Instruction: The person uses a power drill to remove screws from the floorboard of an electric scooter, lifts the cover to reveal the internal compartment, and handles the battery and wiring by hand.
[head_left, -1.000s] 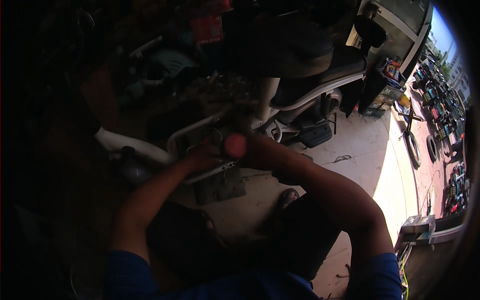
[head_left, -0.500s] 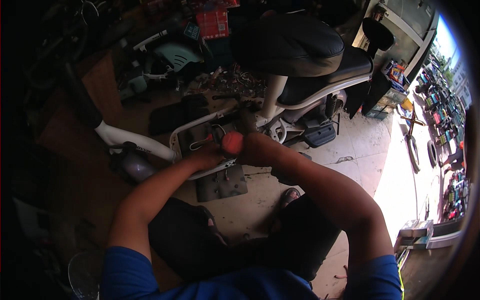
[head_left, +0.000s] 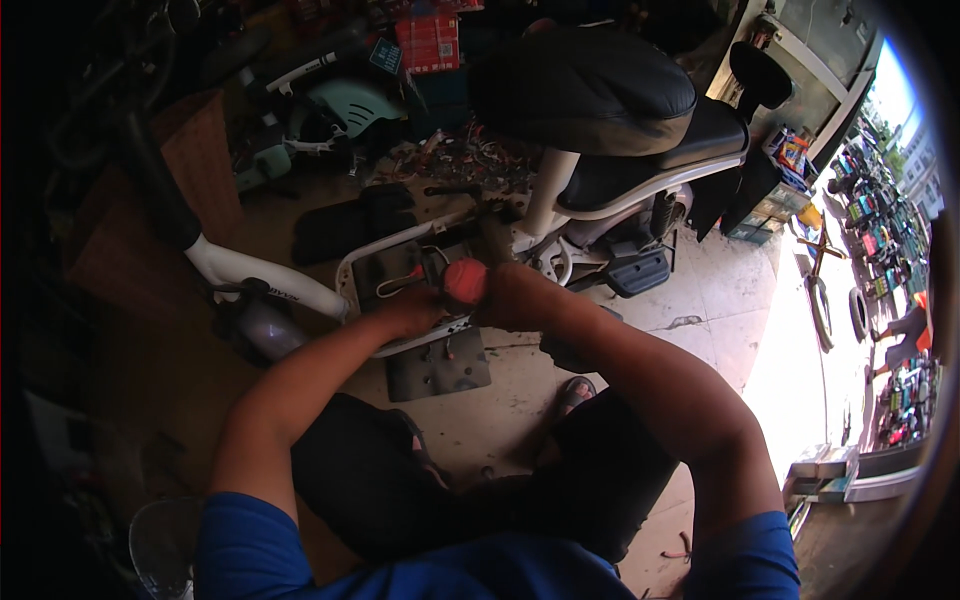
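A white electric scooter [head_left: 285, 285] stands before me, with its footboard compartment [head_left: 345, 275] uncovered. Over the compartment's near side, my right hand [head_left: 515, 298] is closed on a tool with a rounded red end [head_left: 465, 282]; the rest of that tool is hidden. My left hand [head_left: 415, 310] reaches in just left of the red end, at the frame's near edge. Its fingers are in shadow and mostly hidden. A pale looped cable [head_left: 395, 285] and a small red connector lie beside it. Below the frame, a dark flat panel [head_left: 440, 368] rests on the floor.
The scooter's black seat [head_left: 585, 90] rises behind my hands. Dark mats [head_left: 350, 225] and scattered scraps [head_left: 460, 160] lie beyond the frame. A mint-green scooter [head_left: 350, 105] and red boxes [head_left: 430, 42] stand at the back. Boxes [head_left: 765, 205] stand right, near the sunlit doorway.
Both hands and the red-ended tool keep nearly the same place over the compartment. The view has shifted slightly. Outside at right, a person in orange shows more.
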